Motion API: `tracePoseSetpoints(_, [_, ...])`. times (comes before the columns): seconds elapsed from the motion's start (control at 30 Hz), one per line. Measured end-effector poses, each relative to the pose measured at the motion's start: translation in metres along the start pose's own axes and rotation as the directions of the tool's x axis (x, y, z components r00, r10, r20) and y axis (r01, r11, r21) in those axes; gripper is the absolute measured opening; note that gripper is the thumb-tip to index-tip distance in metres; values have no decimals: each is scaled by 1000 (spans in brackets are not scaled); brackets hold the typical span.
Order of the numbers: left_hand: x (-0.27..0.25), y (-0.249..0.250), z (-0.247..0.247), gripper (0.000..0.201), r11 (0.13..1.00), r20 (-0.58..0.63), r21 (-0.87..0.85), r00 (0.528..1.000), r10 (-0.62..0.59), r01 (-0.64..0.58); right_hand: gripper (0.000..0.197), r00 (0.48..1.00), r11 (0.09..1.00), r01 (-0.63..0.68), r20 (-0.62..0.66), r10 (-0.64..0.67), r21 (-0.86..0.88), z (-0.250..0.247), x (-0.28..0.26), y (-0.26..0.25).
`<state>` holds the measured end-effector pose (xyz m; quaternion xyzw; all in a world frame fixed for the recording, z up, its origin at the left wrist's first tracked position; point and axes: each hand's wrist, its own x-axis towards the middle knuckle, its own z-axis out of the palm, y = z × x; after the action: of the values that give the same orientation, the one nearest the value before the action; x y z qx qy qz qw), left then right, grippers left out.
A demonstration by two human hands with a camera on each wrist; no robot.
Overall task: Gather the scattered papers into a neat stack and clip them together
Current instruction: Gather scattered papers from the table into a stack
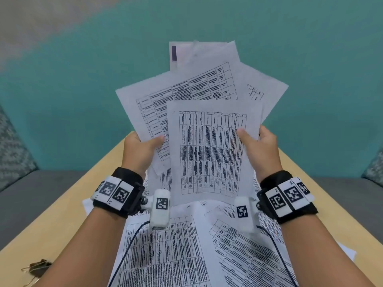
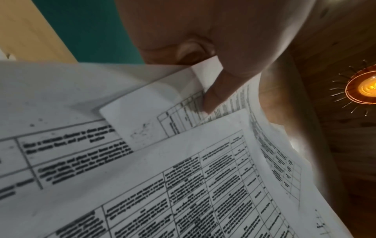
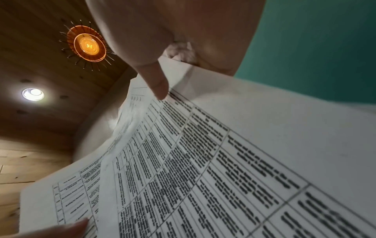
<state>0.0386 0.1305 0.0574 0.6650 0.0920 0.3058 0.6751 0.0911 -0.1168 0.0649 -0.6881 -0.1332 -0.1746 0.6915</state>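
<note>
Above the tabletop [image 1: 62, 214], a fanned bundle of papers [image 1: 209, 150] is held up in both hands. The sheets are splayed, with corners pointing toward 11, 12 and 1 o'clock, and a printed table is carried on the front sheet. The left hand [image 1: 141, 151] is placed at the 9 o'clock edge of the bundle, its grip pinching the sheets: the thumb is pressed on the printed face, while the fingers are hidden behind the paper. The right hand [image 1: 259, 150] is placed at the 3 o'clock edge, and the same pinching grip is seen there, thumb in front. From the left wrist view, the left thumb [image 2: 215, 95] is seen flat on a table's margin; from the right wrist view, the right thumb [image 3: 156, 83] is pressed at a sheet's edge. More loose sheets [image 1: 176, 249] are left overlapping on the tabletop toward 6 o'clock, beneath the wrists. A binder clip [image 1: 38, 267] is lying at 8 o'clock, well apart from the bundle, partly hidden by the left forearm.
</note>
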Motion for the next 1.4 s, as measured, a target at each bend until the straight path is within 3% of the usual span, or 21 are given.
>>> tracePoseSetpoints(0.07, [1,-1,0,29,1000,-12,9,1000,-13,13,40,1000,999,-11,17,11,30,-1,-2,1])
tracePoseSetpoints(0.2, [1,0,2,53,996,-49,-90,999,1,-5,29,1000,996,23,-13,-22,82,0,-2,6])
tracePoseSetpoints(0.3, [2,1,2,34,988,-47,-152,999,-8,1,32,997,986,-6,-77,20,169,4,0,10])
tracePoseSetpoints(0.37, [4,0,-1,31,984,-34,-179,999,-27,21,59,988,963,-54,-125,89,263,5,2,14])
tracePoseSetpoints(0.47, [7,0,-6,51,980,-5,-188,997,-71,69,111,981,919,-105,-114,160,381,6,4,15])
tracePoseSetpoints(0.53, [7,2,-7,52,972,7,-218,996,-86,86,126,979,899,-136,-85,187,415,5,4,16])
tracePoseSetpoints(0.63, [6,4,-5,32,949,3,-301,995,-103,99,138,975,892,-171,-59,214,418,3,8,25])
tracePoseSetpoints(0.7, [6,4,-4,29,944,-4,-317,995,-102,96,115,968,876,-203,-42,245,438,4,2,19])
tracePoseSetpoints(0.77, [8,1,-5,33,946,-3,-307,994,-110,103,54,956,855,-253,-18,292,453,2,0,15])
tracePoseSetpoints(0.8, [8,0,-5,37,947,-3,-303,993,-115,109,39,950,851,-285,13,312,441,0,0,16])
tracePoseSetpoints(0.83, [8,0,-6,41,948,-9,-295,992,-123,115,39,947,848,-306,50,316,433,0,-2,14])
tracePoseSetpoints(0.97, [10,-2,-9,48,952,-31,-276,989,-146,132,83,942,860,-334,92,324,387,2,-3,19])
tracePoseSetpoints(1.03, [9,-2,-7,47,951,-34,-283,990,-139,123,74,947,891,-321,80,312,323,4,-2,24])
tracePoseSetpoints(1.13, [11,-1,-7,31,928,-51,-352,988,-148,121,34,956,925,-285,11,292,252,5,0,24])
tracePoseSetpoints(1.2, [13,-3,-8,37,920,-54,-371,986,-159,128,23,968,940,-233,-32,248,251,4,2,23])
tracePoseSetpoints(1.27, [14,-4,-11,38,938,-25,-326,991,-132,116,29,973,950,-195,-73,219,242,3,6,26])
tracePoseSetpoints(1.37, [14,-3,-15,40,975,30,-201,995,-91,96,59,964,958,-201,-131,230,206,1,9,28])
tracePoseSetpoints(1.4, [13,-2,-16,44,983,34,-162,996,-82,87,57,962,959,-208,-137,235,190,0,12,31])
